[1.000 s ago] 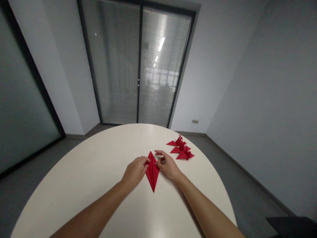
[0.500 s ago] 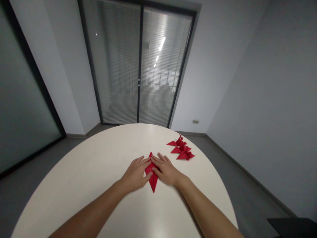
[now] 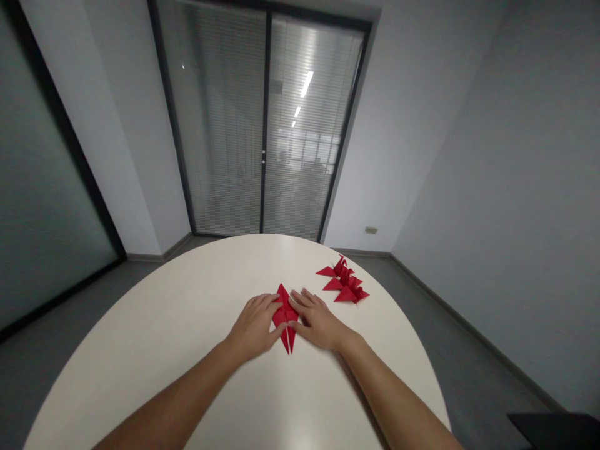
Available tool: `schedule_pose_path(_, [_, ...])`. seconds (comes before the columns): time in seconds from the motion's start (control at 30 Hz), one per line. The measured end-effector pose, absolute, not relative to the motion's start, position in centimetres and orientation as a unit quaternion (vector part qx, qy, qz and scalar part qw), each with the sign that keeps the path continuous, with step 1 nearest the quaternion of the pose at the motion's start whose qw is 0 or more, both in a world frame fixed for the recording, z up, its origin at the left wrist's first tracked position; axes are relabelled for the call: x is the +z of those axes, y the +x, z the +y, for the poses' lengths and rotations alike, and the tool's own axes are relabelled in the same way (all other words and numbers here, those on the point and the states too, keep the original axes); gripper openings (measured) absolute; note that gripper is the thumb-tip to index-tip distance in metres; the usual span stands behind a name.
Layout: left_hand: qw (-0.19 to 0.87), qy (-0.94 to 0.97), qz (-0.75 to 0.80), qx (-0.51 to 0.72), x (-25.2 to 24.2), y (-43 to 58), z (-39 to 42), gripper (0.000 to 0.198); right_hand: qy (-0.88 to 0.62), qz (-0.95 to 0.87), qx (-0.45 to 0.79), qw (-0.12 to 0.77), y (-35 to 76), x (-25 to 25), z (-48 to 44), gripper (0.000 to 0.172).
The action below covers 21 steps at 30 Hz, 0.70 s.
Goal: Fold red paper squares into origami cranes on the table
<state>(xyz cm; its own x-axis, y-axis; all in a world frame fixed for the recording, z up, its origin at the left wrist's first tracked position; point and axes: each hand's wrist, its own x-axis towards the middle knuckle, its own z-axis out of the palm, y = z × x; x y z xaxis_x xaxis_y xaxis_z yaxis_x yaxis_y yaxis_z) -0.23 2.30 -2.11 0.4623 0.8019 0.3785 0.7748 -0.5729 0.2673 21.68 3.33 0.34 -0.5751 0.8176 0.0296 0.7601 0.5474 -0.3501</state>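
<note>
A red folded paper [image 3: 287, 315], long and diamond-shaped, lies on the table in front of me. Its far end is one point; the near end is split by a narrow slit into two slim points. My left hand [image 3: 255, 322] holds its left edge, thumb low near the slit and fingers higher up. On the opposite edge my right hand [image 3: 317, 322] grips the paper, its thumb tip close to the left one and its fingers bent over the upper right side. The fingertips cover parts of both edges.
Several red origami cranes [image 3: 345, 281] stand in a close row at the table's far right. The round white table [image 3: 187, 312] curves away toward a glass door with blinds [image 3: 267, 125]. A black object [image 3: 553, 431] shows at the lower right corner.
The paper's near end, a single point before, now shows two points with a slit between. The paper sits slightly farther away, and its far tip is more exposed. Both hands stay on it.
</note>
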Motion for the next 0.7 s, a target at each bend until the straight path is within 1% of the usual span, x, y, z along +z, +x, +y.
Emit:
schedule_pose_path(0.1, [0.034, 0.863, 0.441, 0.244, -1.9, -0.3, 2.2, 0.035, -0.456, -0.875, 0.126, 0.104, 21.5, 0.2, 3.4, 0.061])
schedule_pose_path(0.3, [0.041, 0.873, 0.440, 0.207, -2.4, -0.7, 2.1, 0.041, -0.451, -0.879, 0.108, 0.114, 21.2, 0.2, 3.3, 0.050])
schedule_pose_path(0.5, [0.027, 0.857, 0.470, 0.211, -2.3, -0.8, 2.1, 0.039, -0.468, -0.870, 0.114, 0.109, 21.1, 0.3, 3.1, 0.049])
schedule_pose_path(0.7, [0.056, 0.881, 0.416, 0.218, -1.2, -0.9, 1.7, 0.035, -0.479, -0.863, 0.120, 0.104, 21.1, 0.0, 3.2, 0.049])
